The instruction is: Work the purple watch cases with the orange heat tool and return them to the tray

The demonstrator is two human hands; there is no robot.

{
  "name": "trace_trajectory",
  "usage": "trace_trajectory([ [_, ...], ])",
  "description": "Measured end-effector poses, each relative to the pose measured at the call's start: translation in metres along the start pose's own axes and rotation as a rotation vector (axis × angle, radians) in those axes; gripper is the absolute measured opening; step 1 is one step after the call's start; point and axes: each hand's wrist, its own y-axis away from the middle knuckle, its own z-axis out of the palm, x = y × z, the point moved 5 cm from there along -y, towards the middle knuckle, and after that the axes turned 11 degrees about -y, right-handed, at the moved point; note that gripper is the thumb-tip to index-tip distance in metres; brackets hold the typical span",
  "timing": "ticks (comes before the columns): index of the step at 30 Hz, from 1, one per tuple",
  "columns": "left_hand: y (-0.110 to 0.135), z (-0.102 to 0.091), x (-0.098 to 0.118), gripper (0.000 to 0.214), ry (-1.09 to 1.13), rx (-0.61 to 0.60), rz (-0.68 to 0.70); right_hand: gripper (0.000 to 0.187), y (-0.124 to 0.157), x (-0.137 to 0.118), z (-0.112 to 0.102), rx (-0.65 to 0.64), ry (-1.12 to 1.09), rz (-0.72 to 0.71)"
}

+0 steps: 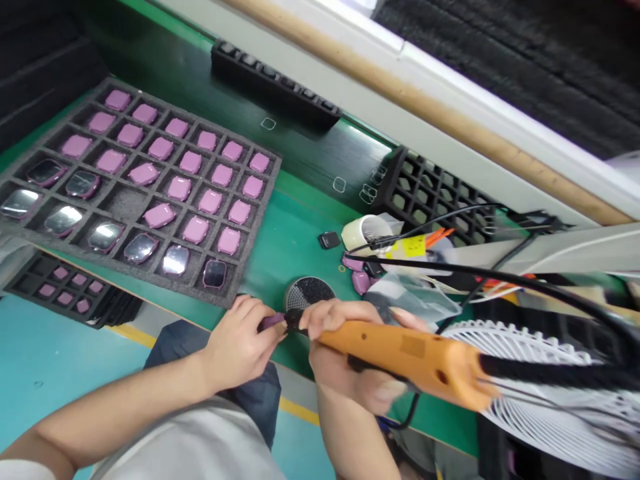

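Observation:
My left hand (240, 343) pinches a small purple watch case (273, 322) at the front edge of the green bench. My right hand (345, 353) is wrapped round an orange electric screwdriver (410, 357), whose tip meets the purple case. A thick black cable (550, 283) runs from the screwdriver's rear up to the right. Just behind my hands sits a round black dish (310, 292). A dark foam tray (115, 223) to the left holds several pink watch cases (180, 188) and several with glossy screens (105, 235).
A second foam tray (65, 287) sits lower at the left. A tape roll (363, 231), loose purple cases (360, 280), a clear bag (415, 293), an empty black grid tray (430, 193) and a white fan guard (525, 373) crowd the right. My knee (200, 340) is below the bench.

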Motion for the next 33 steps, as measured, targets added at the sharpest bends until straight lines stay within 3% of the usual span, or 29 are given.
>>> trace_trajectory([
  [4, -0.001, -0.002, 0.000, 0.026, -0.005, -0.102, 0.010, 0.055, -0.016, -0.016, -0.019, 0.110, -0.005, -0.161],
  [9, 0.000, -0.001, 0.001, 0.032, 0.066, -0.158, 0.080, 0.045, -0.018, -0.008, -0.036, 0.188, 0.001, -0.209],
  [15, -0.001, 0.000, 0.002, 0.027, -0.018, -0.167, 0.053, 0.050, -0.012, -0.004, -0.030, 0.185, -0.011, -0.174],
  [21, -0.003, -0.004, 0.003, 0.025, 0.056, -0.244, 0.114, 0.049, -0.012, -0.003, -0.029, 0.167, -0.025, -0.150],
  [33, -0.001, -0.002, 0.001, 0.021, 0.067, -0.156, 0.098, 0.052, -0.011, 0.001, -0.026, 0.177, -0.009, -0.140],
])
